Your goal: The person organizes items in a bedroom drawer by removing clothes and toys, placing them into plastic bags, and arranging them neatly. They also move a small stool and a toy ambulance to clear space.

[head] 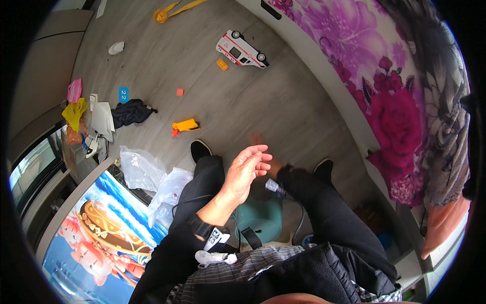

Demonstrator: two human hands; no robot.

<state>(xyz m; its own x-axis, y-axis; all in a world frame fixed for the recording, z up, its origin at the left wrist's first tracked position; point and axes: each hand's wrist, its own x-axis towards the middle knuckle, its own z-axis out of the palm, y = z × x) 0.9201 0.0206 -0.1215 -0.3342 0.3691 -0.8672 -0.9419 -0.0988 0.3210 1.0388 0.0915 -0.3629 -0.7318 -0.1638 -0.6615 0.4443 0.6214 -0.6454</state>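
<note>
My left hand (pixel 246 171) is raised above my lap and the floor, its fingers loosely bent and apart, with nothing visible in them. A dark band (pixel 201 227) with a black-and-white marker tag is strapped around that wrist. Beyond it, my right hand (pixel 274 167) is blurred and partly covered by the left; I cannot tell whether it holds anything. Another marker tag (pixel 274 186) shows near the right wrist. On my lap rests a small whitish plastic object (pixel 215 258). Below my hands, between my legs, stands a teal plastic container (pixel 262 224).
A toy ambulance (pixel 243 51) lies on its side near an orange toy brick (pixel 222 65). Closer in is a yellow toy vehicle (pixel 186 125). Clear plastic bags (pixel 142 169) lie beside a picture-covered tabletop (pixel 110 235). Dark cloth (pixel 133 113) is on the floor; a flowered bed (pixel 391 114) stands right.
</note>
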